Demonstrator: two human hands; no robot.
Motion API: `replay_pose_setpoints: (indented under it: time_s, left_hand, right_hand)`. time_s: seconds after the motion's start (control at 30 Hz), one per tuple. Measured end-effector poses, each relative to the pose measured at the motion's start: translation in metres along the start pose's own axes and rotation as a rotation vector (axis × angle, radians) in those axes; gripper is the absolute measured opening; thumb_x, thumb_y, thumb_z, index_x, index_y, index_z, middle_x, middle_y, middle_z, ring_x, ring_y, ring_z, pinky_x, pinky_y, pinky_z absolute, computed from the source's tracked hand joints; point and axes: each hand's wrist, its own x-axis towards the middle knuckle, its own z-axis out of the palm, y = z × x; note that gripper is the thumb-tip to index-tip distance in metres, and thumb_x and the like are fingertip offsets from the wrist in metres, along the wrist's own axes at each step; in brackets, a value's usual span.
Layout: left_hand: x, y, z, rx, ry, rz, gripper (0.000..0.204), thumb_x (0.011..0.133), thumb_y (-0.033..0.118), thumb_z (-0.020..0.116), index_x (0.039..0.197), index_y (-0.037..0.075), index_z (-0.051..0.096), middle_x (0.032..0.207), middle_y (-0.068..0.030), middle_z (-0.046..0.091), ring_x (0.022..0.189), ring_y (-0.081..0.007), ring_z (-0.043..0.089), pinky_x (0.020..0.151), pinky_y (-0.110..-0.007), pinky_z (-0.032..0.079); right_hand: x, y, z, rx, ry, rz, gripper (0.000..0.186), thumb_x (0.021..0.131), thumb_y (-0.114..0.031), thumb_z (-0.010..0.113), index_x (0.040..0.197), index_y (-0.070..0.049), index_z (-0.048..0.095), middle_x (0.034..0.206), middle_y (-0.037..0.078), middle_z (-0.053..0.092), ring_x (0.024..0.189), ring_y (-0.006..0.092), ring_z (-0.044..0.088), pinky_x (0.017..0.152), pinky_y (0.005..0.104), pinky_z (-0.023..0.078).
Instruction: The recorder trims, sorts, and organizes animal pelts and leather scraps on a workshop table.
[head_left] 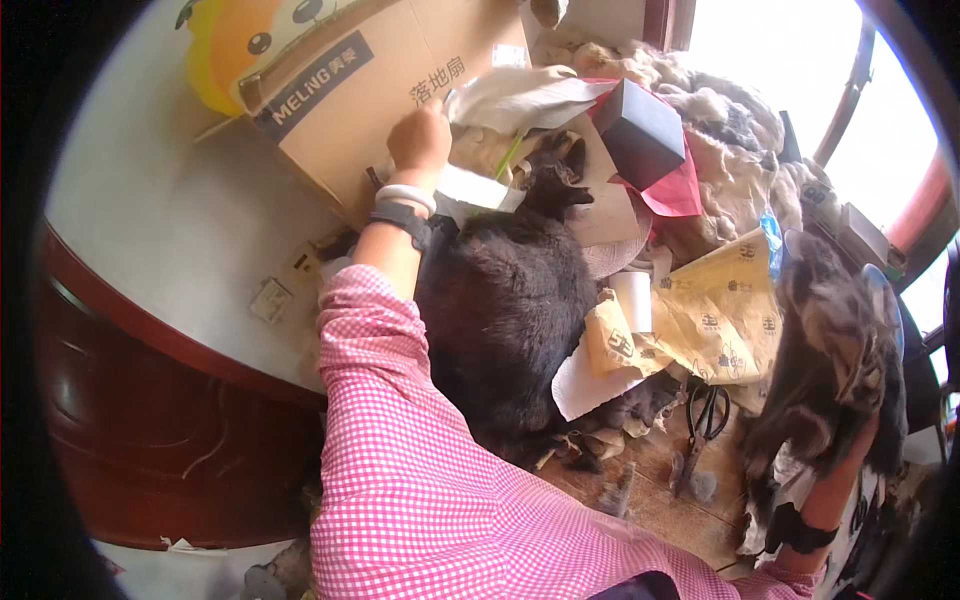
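Fingers of the left hand point(418, 140) are curled closely together and seem to pinch the edge of a pale sheet point(525, 98), just beside the cardboard box point(365, 95). Right hand's fingers are hidden by a dark fur piece point(825, 350), which hangs over them, so I cannot tell their grip. In my judgement, the work is only partway: this piece looks lifted, while a black fur point(510, 310) lies nearer the body than the left fingers, untouched. Left forearm reaches forward; right forearm stretches far out sideways.
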Motion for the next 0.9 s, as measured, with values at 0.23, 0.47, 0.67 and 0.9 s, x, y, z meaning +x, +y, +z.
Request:
replay_pose_setpoints:
  time_s: [0.23, 0.47, 0.67, 0.9]
  left_hand:
    - [-0.036, -0.021, -0.119, -0.431, 0.428, -0.021, 0.028, 0.083, 0.014, 0.050, 0.099, -0.001, 0.067, 0.063, -0.0107, 0.061, 0.054, -0.0146, 0.053, 0.053, -0.031, 0.045]
    - [-0.142, -0.067, -0.190, -0.910, 0.664, -0.363, 0.028, 0.085, 0.008, 0.056, 0.108, -0.005, 0.065, 0.092, -0.0066, 0.067, 0.077, -0.0143, 0.062, 0.068, -0.028, 0.050]
    - [-0.214, -0.084, -0.232, -0.999, 0.897, -0.574, 0.028, 0.081, 0.007, 0.056, 0.105, -0.006, 0.063, 0.092, -0.0086, 0.062, 0.080, -0.0181, 0.059, 0.069, -0.033, 0.050]
    - [-0.321, -0.120, -0.291, -0.770, 1.057, -0.578, 0.028, 0.079, 0.008, 0.056, 0.103, -0.007, 0.063, 0.098, -0.0154, 0.063, 0.085, -0.0259, 0.063, 0.075, -0.038, 0.052]
  right_hand:
    - [0.054, -0.018, -0.011, 0.211, 0.462, 0.100, 0.049, 0.096, -0.035, 0.051, 0.131, 0.000, 0.053, 0.130, 0.014, 0.057, 0.117, 0.0288, 0.055, 0.104, 0.0393, 0.040]
    - [0.170, -0.057, 0.077, -0.502, 0.187, -0.440, 0.076, 0.086, -0.035, 0.069, 0.141, 0.003, 0.035, 0.144, 0.015, 0.043, 0.123, 0.0308, 0.051, 0.104, 0.0401, 0.042]
    - [0.126, -0.042, 0.450, -1.711, -0.221, -0.511, 0.086, 0.083, -0.040, 0.069, 0.144, 0.003, 0.027, 0.142, 0.020, 0.043, 0.127, 0.0325, 0.047, 0.103, 0.0372, 0.042]
    - [-0.006, 0.068, 0.466, -1.625, -1.152, -0.592, 0.080, 0.082, -0.037, 0.069, 0.146, -0.010, 0.031, 0.138, 0.016, 0.046, 0.113, 0.0337, 0.058, 0.090, 0.0427, 0.050]
